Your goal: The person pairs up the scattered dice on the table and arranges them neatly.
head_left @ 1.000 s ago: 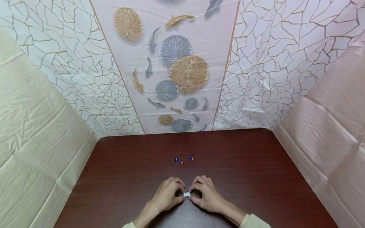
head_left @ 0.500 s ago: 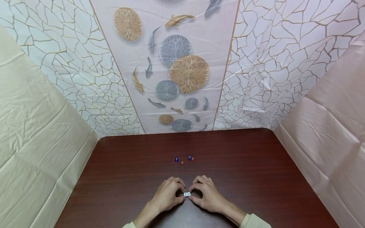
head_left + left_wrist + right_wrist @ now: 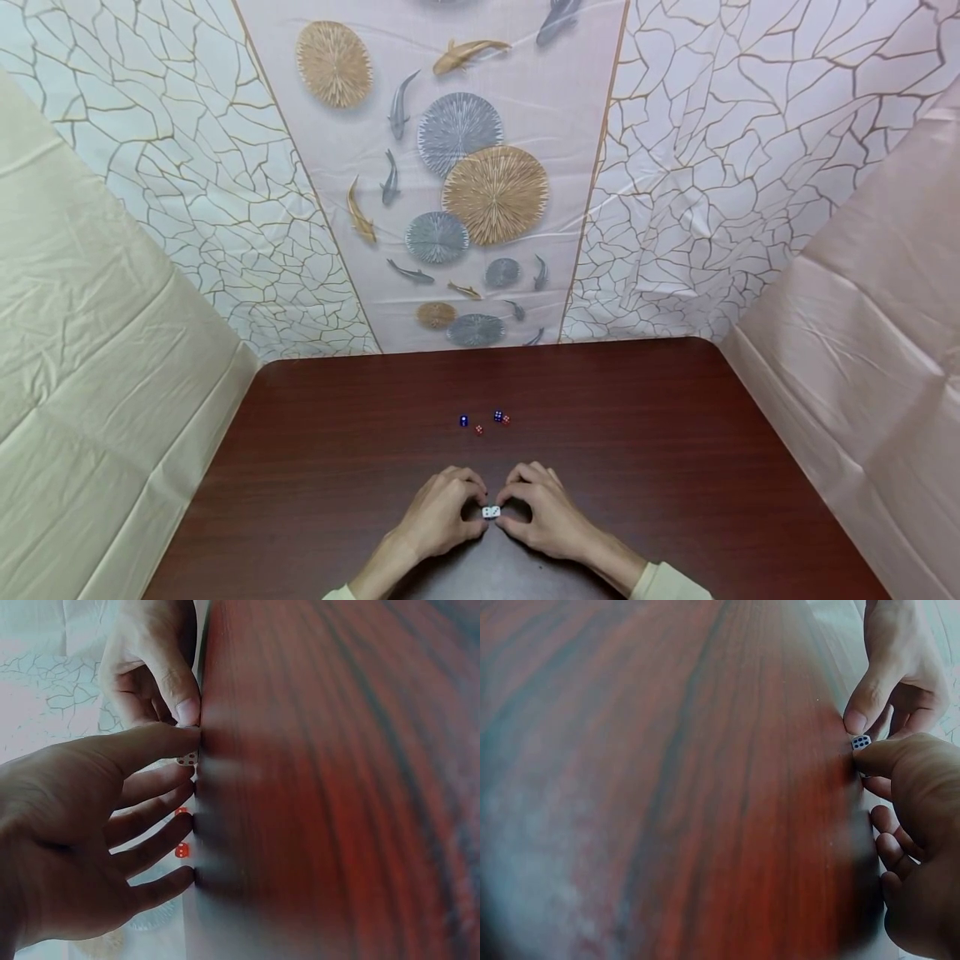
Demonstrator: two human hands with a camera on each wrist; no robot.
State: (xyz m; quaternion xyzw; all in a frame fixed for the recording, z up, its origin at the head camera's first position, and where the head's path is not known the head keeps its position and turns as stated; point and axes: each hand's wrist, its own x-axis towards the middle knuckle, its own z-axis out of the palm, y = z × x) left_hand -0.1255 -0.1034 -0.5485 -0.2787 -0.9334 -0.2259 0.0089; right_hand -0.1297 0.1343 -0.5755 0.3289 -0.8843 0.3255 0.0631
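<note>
Two white dice sit side by side on the table in the head view, the left die [image 3: 486, 512] against the right die [image 3: 496, 512]. Thumb and index finger of my left hand [image 3: 442, 511] bracket the left one, with the other fingertips down on the table. My right hand [image 3: 546, 514] mirrors this, thumb and index finger at the right die. A white die [image 3: 187, 760] shows between thumb and index finger in the left wrist view. In the right wrist view a white die [image 3: 861, 742] with black dots peeks out between the two thumbs.
Beyond the hands lie a blue die [image 3: 463, 422], a red die [image 3: 478, 430], and a second blue die [image 3: 498, 415] close to another red die [image 3: 506, 420]. The dark red-brown table [image 3: 337, 433] ends at a patterned cloth wall [image 3: 495, 196]; beige cloth hangs at both sides.
</note>
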